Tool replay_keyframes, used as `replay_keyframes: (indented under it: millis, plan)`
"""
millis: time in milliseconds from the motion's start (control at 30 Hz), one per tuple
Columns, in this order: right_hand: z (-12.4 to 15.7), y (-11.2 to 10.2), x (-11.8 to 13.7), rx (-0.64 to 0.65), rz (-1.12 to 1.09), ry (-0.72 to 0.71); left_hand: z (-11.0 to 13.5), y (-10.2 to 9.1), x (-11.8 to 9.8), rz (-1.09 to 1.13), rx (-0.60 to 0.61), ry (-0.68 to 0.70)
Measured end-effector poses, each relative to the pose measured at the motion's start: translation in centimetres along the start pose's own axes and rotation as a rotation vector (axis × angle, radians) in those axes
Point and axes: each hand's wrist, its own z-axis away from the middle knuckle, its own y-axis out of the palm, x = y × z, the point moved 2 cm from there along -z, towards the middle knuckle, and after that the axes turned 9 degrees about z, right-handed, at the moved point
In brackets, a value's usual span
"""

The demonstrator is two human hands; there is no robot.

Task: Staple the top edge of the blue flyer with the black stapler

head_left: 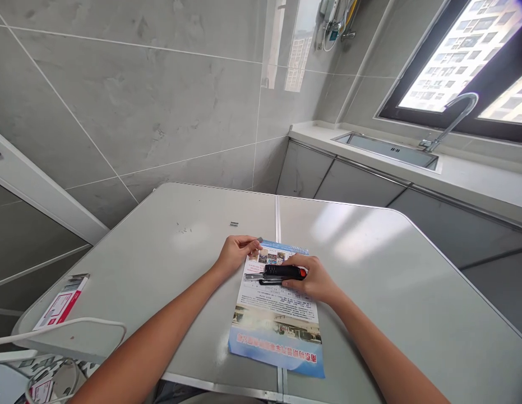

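My right hand (312, 279) is wrapped round the rear of a black stapler (281, 272) with a red-orange end piece. Its metal tray sticks out to the left, and the stapler lies low over a printed leaflet (277, 325). At the leaflet's upper left edge, my left hand (236, 253) pinches a small grey strip of staples (260, 240) between thumb and fingertips. Two short staple strips (234, 224) lie on the table just beyond that hand. Farther left are some loose staple bits (184, 229).
The folding table (160, 269) has a metal seam down its middle. A red and white box (64, 300) with grey staple strips on it sits near the left edge, beside a white cable (88, 321). Beyond stand a counter (475, 174), sink (387, 150) and faucet (458, 120).
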Motion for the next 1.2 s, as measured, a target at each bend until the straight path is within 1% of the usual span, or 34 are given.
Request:
replay_keyframes:
  millis: [67,100,133,200,267,367,433,500,533,600,633,667,700,733,800,867,933,967,1067,1200]
  plan:
    - [-0.1,-0.1,0.1,0.008,-0.005,-0.064,0.4,0.6,-0.4,-0.075,0.075,0.049]
    - [-0.1,-0.3,0.3,-0.019,-0.012,-0.107,0.6,0.8,-0.7,-0.113,0.112,0.082]
    - [-0.2,-0.6,0.6,-0.069,-0.013,-0.15,0.9,1.1,-1.0,-0.146,0.149,0.118]
    - [-0.2,-1.1,1.4,-0.212,0.007,-0.231,1.3,1.7,-1.7,-0.205,0.233,0.188]
    - [-0.1,-1.2,2.5,-0.322,0.046,-0.307,1.8,2.3,-2.2,-0.249,0.307,0.235]
    - [0.2,-0.1,4.1,-0.327,0.093,-0.425,2.4,2.7,-2.6,-0.298,0.367,0.301]
    - [0.3,0.7,4.8,-0.331,0.125,-0.462,2.6,2.7,-2.7,-0.315,0.389,0.348]
    - [0.3,1.1,5.0,-0.371,0.138,-0.476,2.5,2.5,-2.7,-0.333,0.416,0.382]
    - [0.2,0.9,4.9,-0.404,0.139,-0.462,2.4,2.2,-2.7,-0.349,0.416,0.388]
    - [0.0,-0.1,3.8,-0.481,0.146,-0.359,1.7,1.1,-2.6,-0.423,0.34,0.386]
    - [-0.1,-0.9,2.7,-0.527,0.158,-0.269,1.2,0.2,-2.6,-0.477,0.224,0.393]
    - [-0.2,-1.8,1.4,-0.576,0.18,-0.161,0.6,-0.9,-2.5,-0.555,0.08,0.41]
    - [-0.2,-2.9,-0.2,-0.619,0.213,-0.054,0.0,-2.1,-2.3,-0.649,-0.019,0.411]
    - [-0.1,-3.9,-2.1,-0.651,0.257,0.039,-0.5,-3.1,-1.9,-0.73,-0.056,0.414]
    - [0.2,-5.7,-5.9,-0.679,0.348,0.19,-1.6,-5.0,-0.9,-0.843,-0.043,0.394]
    - [0.6,-6.8,-9.5,-0.672,0.384,0.321,-2.4,-6.5,0.2,-0.917,-0.079,0.324]
    - [0.9,-7.1,-12.2,-0.651,0.406,0.393,-2.8,-7.1,1.3,-0.966,-0.071,0.249]
    - [0.9,-7.1,-13.1,-0.636,0.412,0.412,-2.8,-7.2,1.6,-0.981,-0.066,0.236]
    - [0.8,-6.5,-14.2,-0.584,0.429,0.422,-2.7,-6.8,1.9,-1.018,-0.084,0.283]
    - [0.5,-6.1,-14.0,-0.568,0.431,0.415,-2.3,-6.0,1.3,-1.054,-0.109,0.344]
